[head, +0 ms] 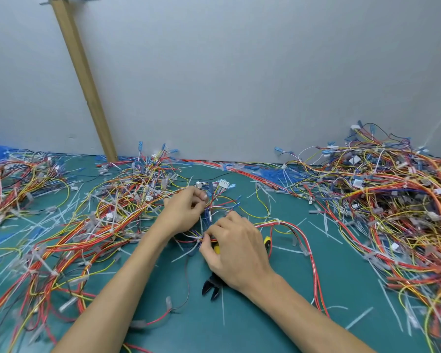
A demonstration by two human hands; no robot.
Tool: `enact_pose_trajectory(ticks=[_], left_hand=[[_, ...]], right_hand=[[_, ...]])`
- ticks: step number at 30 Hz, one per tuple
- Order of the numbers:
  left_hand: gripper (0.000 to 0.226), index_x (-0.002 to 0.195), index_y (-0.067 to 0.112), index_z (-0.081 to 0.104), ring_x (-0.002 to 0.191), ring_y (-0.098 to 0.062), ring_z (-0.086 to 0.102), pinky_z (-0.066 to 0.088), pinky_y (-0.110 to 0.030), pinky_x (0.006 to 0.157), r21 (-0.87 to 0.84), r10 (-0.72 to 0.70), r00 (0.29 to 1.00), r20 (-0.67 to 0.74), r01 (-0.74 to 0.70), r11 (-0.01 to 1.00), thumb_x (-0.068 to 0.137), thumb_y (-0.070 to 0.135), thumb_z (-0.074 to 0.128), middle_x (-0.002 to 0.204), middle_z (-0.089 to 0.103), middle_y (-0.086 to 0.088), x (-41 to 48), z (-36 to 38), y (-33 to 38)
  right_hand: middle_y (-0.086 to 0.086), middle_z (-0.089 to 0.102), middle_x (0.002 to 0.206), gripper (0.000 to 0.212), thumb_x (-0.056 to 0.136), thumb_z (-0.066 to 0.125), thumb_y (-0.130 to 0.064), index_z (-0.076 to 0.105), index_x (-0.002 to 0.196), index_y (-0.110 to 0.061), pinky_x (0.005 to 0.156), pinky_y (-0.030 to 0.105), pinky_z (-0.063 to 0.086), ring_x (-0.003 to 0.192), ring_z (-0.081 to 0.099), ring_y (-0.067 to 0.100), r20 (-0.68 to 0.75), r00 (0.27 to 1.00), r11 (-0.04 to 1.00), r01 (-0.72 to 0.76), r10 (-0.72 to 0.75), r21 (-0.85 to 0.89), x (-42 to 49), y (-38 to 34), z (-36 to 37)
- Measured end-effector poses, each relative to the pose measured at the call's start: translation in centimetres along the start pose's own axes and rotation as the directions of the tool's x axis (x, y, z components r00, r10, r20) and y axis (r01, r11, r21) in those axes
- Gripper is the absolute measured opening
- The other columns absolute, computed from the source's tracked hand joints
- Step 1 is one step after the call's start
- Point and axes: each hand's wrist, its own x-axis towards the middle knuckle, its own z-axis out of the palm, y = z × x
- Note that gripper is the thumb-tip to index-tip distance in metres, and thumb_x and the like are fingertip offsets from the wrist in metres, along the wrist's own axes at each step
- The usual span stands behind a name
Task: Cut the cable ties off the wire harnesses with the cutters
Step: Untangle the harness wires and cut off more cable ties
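**A:** Red, yellow and white wires, thin and floppy. Where's the harness (pixel 290 225) in hand?

**B:** Mid-way across the green mat (pixel 265 314), strung between both hands. The left hand (pixel 183 212) pinches the strands near the white plugs (pixel 223 184). The right hand (pixel 237 248) has its fingertips curled, pinching the bundle closer in.

**A:** And the cutters (pixel 210 286)?

**B:** Under the right palm. Yellow handles peek out, and the black jaws poke back past the wrist, slightly apart. Whether the palm grips them or merely covers them, I cannot tell.

**A:** How will the harness handle?

**B:** Light and limp, I'd judge, and quick to snag on the big heap (pixel 392 200) to the right. Hold it just beside a cable tie (pixel 278 221), where the wires are bound firm. Nip only the hard plastic strap, since the soft insulation would nick easily.
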Motion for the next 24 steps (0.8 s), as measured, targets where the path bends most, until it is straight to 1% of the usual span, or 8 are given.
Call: enact_pose_trajectory(ticks=[3, 5, 10, 13, 14, 17, 20, 24], left_hand=[[0.019, 0.114, 0.013, 0.064, 0.094, -0.011, 0.066, 0.049, -0.027, 0.094, -0.207, -0.032, 0.999, 0.013, 0.034, 0.978, 0.095, 0.011, 0.065, 0.102, 0.074, 0.0, 0.1, -0.2, -0.3], [0.027, 0.12, 0.009, 0.065, 0.092, -0.01, 0.067, 0.05, -0.018, 0.084, -0.261, -0.026, 0.999, 0.022, 0.031, 0.965, 0.093, 0.01, 0.068, 0.106, 0.074, -0.005, 0.1, -0.4, -0.5], [0.013, 0.103, 0.017, 0.072, 0.087, -0.006, 0.071, 0.056, -0.028, 0.089, -0.232, -0.018, 0.997, -0.07, 0.001, 0.973, 0.091, 0.014, 0.072, 0.096, 0.076, -0.001, 0.4, -0.1, -1.1], [0.01, 0.097, 0.026, 0.07, 0.078, 0.014, 0.061, 0.047, -0.003, 0.067, -0.128, 0.02, 0.992, -0.125, -0.037, 0.991, 0.091, 0.018, 0.071, 0.087, 0.072, 0.011, 0.4, 0.1, -1.3], [0.01, 0.098, 0.025, 0.071, 0.078, 0.015, 0.061, 0.043, 0.0, 0.062, -0.118, 0.025, 0.99, -0.138, -0.041, 0.992, 0.091, 0.018, 0.071, 0.086, 0.071, 0.012, 0.4, 0.1, -1.3], [0.01, 0.098, 0.018, 0.075, 0.082, 0.001, 0.068, 0.045, -0.003, 0.066, -0.106, 0.027, 0.985, -0.172, -0.045, 0.993, 0.09, 0.014, 0.072, 0.087, 0.074, 0.007, 0.4, 0.2, -1.4], [0.007, 0.093, 0.018, 0.075, 0.08, -0.003, 0.069, 0.053, -0.019, 0.076, -0.096, 0.017, 0.984, -0.179, -0.034, 0.995, 0.088, 0.013, 0.073, 0.086, 0.075, 0.003, 0.4, 0.2, -1.2], [0.009, 0.086, 0.021, 0.071, 0.074, -0.006, 0.069, 0.055, -0.023, 0.074, -0.077, 0.01, 0.981, -0.194, -0.025, 0.997, 0.088, 0.012, 0.072, 0.074, 0.072, 0.004, 0.5, 0.3, -1.1]], right_hand=[[-0.005, 0.067, 0.072, 0.028, 0.087, 0.054, -0.035, 0.073, 0.073, -0.02, 0.067, 0.033, 0.046, 0.08, 0.055, 0.018, -0.007, 0.999, 0.998, -0.049, 0.049, 0.029, 0.1, 0.1, 0.0], [-0.006, 0.066, 0.073, 0.03, 0.088, 0.051, -0.039, 0.071, 0.073, -0.022, 0.066, 0.033, 0.046, 0.08, 0.055, 0.017, 0.008, 0.996, 0.995, -0.085, 0.085, 0.058, 0.2, 0.2, 0.0], [-0.012, 0.069, 0.072, 0.035, 0.087, 0.046, -0.056, 0.065, 0.084, -0.027, 0.063, 0.032, 0.044, 0.075, 0.062, 0.015, 0.141, 0.932, 0.907, -0.36, 0.335, 0.22, 1.7, 1.0, 0.3], [-0.01, 0.071, 0.085, 0.04, 0.084, 0.05, -0.07, 0.062, 0.096, -0.034, 0.065, 0.034, 0.038, 0.091, 0.064, 0.019, 0.24, 0.872, 0.866, -0.471, 0.427, 0.169, 4.1, 1.3, 0.5], [-0.007, 0.071, 0.093, 0.044, 0.082, 0.051, -0.073, 0.062, 0.1, -0.035, 0.066, 0.035, 0.036, 0.095, 0.065, 0.023, 0.242, 0.87, 0.878, -0.466, 0.43, 0.114, 4.6, 1.2, 0.8], [0.0, 0.07, 0.103, 0.038, 0.086, 0.056, -0.069, 0.063, 0.104, -0.036, 0.067, 0.035, 0.033, 0.099, 0.066, 0.029, 0.197, 0.896, 0.914, -0.406, 0.397, 0.007, 4.9, 0.7, 1.7], [-0.002, 0.07, 0.098, 0.024, 0.091, 0.059, -0.056, 0.061, 0.103, -0.036, 0.066, 0.035, 0.033, 0.097, 0.066, 0.029, 0.149, 0.918, 0.928, -0.373, 0.368, 0.003, 4.5, 0.8, 2.1], [-0.001, 0.071, 0.09, 0.016, 0.096, 0.052, -0.042, 0.059, 0.103, -0.029, 0.064, 0.036, 0.033, 0.092, 0.067, 0.031, 0.107, 0.935, 0.941, -0.34, 0.338, -0.002, 4.4, 0.9, 2.3]])
